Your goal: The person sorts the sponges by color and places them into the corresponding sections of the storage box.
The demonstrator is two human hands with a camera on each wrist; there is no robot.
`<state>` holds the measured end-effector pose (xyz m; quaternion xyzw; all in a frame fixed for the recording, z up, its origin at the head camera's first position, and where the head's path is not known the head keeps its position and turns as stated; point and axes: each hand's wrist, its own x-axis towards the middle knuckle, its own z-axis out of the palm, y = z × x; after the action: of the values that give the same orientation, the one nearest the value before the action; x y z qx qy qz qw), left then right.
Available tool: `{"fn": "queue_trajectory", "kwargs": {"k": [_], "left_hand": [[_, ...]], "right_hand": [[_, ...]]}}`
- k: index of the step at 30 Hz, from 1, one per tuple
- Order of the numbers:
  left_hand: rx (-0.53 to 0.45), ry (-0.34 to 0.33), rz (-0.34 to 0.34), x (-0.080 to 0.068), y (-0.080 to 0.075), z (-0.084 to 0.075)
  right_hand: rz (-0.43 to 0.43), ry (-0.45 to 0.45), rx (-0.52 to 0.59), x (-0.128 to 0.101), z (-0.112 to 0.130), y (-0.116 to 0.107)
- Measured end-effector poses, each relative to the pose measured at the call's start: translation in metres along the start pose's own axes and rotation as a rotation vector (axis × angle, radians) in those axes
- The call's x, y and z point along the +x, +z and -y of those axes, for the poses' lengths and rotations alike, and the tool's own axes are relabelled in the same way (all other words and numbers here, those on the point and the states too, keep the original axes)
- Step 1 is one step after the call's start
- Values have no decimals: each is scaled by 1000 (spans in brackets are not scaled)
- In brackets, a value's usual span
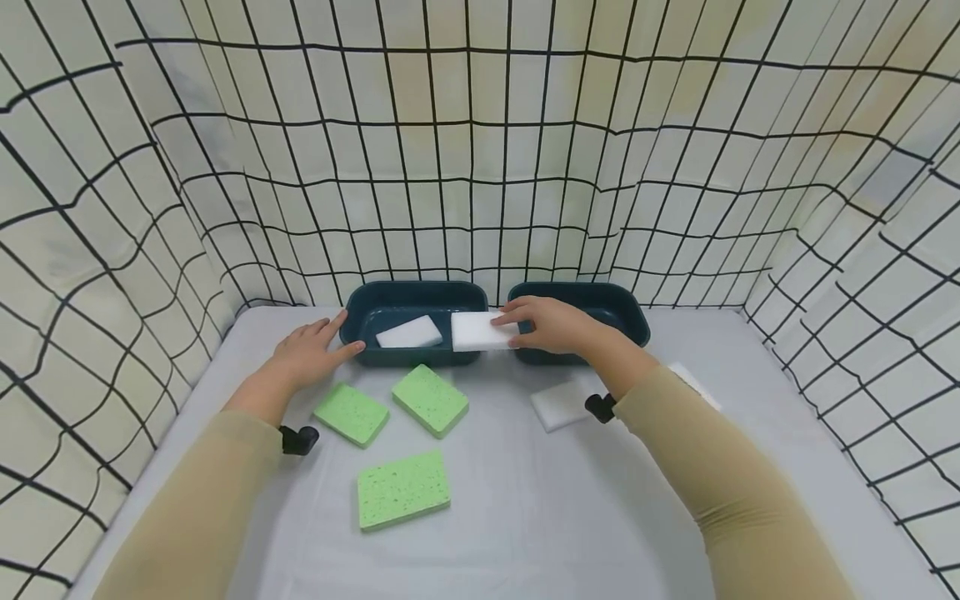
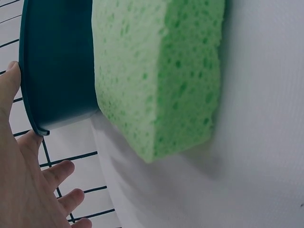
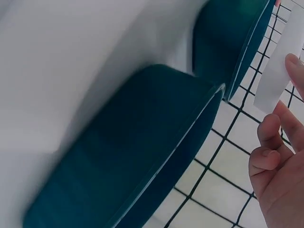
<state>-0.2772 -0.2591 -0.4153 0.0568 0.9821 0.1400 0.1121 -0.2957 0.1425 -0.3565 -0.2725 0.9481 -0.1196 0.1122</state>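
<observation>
Right hand (image 1: 551, 325) pinches white sponge (image 1: 480, 331) over left bin (image 1: 360, 302) rim; may snag. Left hand (image 1: 311, 354), fingers spread, steadies bin.

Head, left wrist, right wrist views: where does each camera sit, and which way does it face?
Head: worn on the head, looks forward and down at the table; both forearms show, right hand with a grip on a white sponge.
Left wrist: low by the left hand, looks at a green sponge.
Right wrist: faces the right bin.
Shared: left bin, in all views.
</observation>
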Motion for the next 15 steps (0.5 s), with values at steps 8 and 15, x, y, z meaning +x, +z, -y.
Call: {"fn": "queue_trajectory", "kwargs": {"k": [8,15], "left_hand": [[4,-7,4,2,2,2],[1,-14,0,5,3,3]], "right_hand": [[30,-6,13,43,23,2],[60,-17,-43,66,37,6]]}}
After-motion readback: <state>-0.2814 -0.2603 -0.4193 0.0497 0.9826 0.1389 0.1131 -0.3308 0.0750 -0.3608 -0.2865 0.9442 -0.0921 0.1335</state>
